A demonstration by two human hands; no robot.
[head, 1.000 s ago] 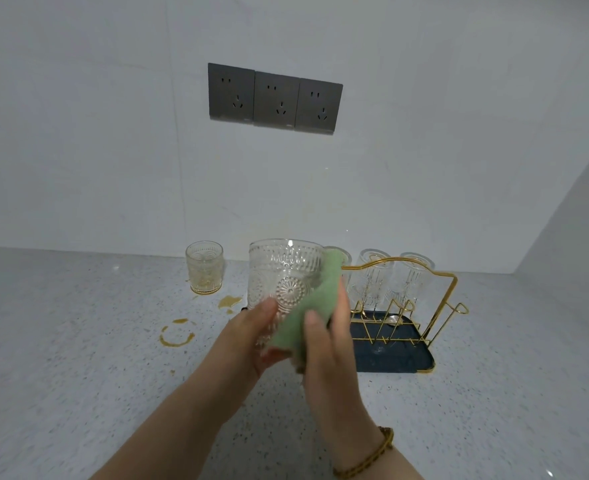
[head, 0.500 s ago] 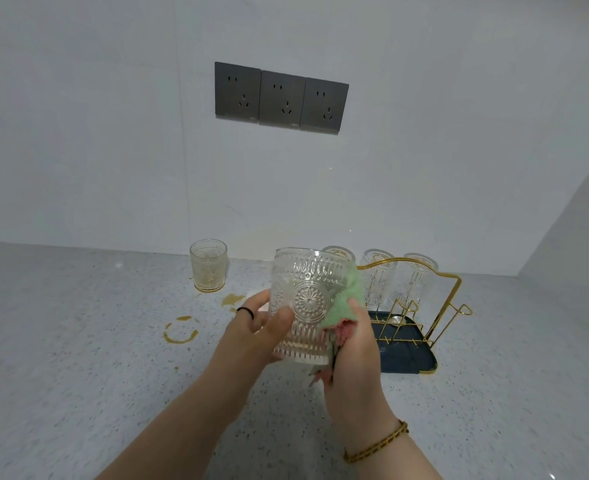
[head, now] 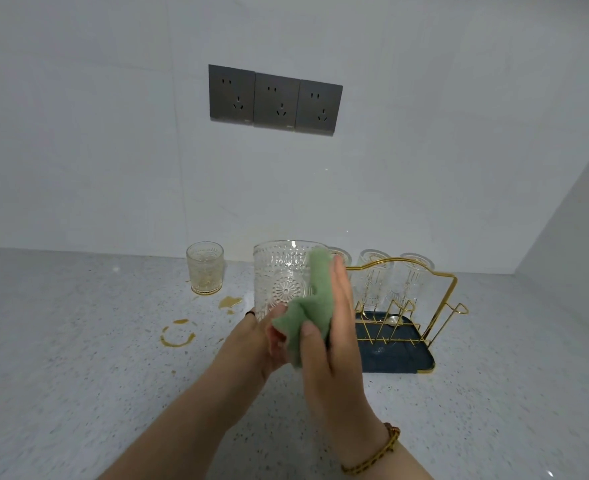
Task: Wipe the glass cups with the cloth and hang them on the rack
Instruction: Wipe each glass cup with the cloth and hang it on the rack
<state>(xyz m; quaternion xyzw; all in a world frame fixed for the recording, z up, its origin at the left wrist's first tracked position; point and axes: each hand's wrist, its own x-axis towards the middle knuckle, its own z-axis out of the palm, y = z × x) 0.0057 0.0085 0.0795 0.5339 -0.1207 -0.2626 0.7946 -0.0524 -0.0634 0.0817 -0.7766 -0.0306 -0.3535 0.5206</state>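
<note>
An embossed clear glass cup [head: 282, 275] is held upright above the counter by my left hand [head: 256, 336], which grips its lower part. My right hand [head: 331, 327] presses a green cloth [head: 315, 303] against the cup's right side, fingers stretched up along it. Behind the hands stands a gold wire rack [head: 421, 299] on a dark blue tray [head: 407, 358], with three glass cups [head: 372, 275] hanging upside down on it. A second embossed cup [head: 205, 267] with yellowish residue stands upright on the counter at the left.
Yellow spill stains [head: 179, 336] mark the speckled counter near the standing cup. A white tiled wall with three grey sockets [head: 275, 100] rises behind. A side wall closes the corner at the right.
The cloth has slid from the cup's upper right down around its lower right side, and my right hand's fingers have straightened upward. The cup sits a little lower in my left hand.
</note>
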